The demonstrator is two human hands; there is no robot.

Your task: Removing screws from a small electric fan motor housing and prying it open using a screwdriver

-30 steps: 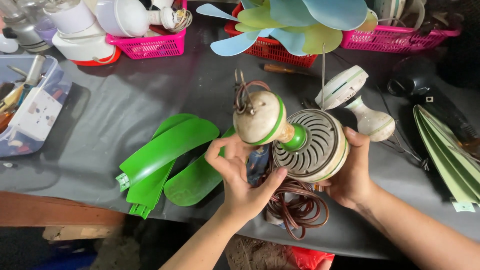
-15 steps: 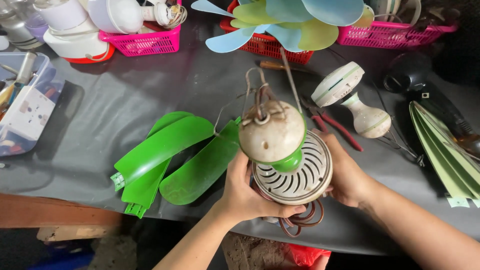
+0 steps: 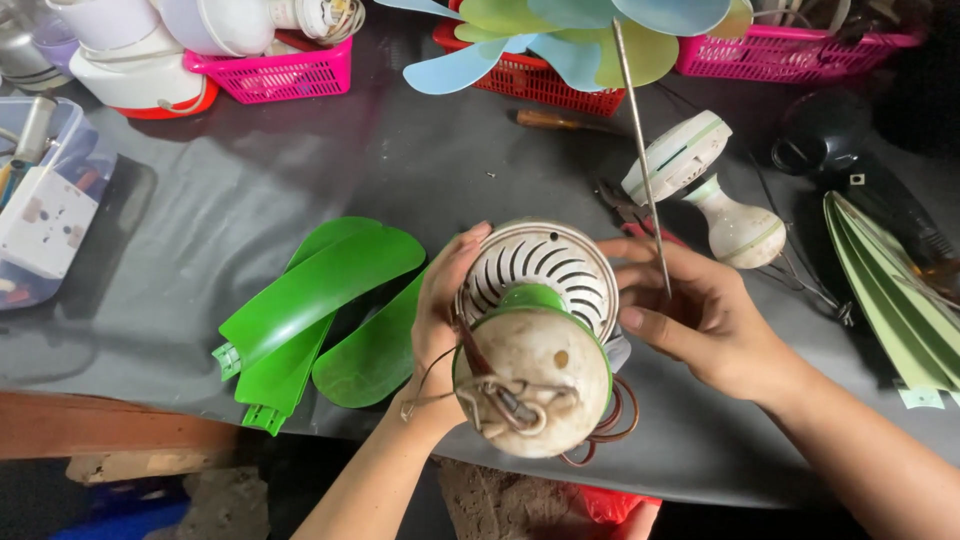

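Note:
A cream and green ceiling-fan motor (image 3: 535, 330) with a slotted round housing and a dirty canopy cap is held above the table's near edge. The cap faces me, with a wire hook and brown cord hanging from it. My left hand (image 3: 445, 300) grips the housing's left side. My right hand (image 3: 700, 320) rests against its right side, fingers spread. A thin metal rod (image 3: 640, 150) stands in front of my right hand. Loose green fan blades (image 3: 310, 310) lie left of the motor on the grey table cover (image 3: 250, 170).
Another white fan motor (image 3: 705, 180) and pliers (image 3: 625, 205) lie behind my right hand. Pale green blades (image 3: 890, 290) sit at right. Pink baskets (image 3: 285, 70) and a red basket (image 3: 545, 80) line the back under a pastel fan. A clear plastic box (image 3: 40, 200) stands far left.
The motor has been tipped over so its cap now points at me. It also sank lower toward the table edge. My right hand loosened from under it to its side.

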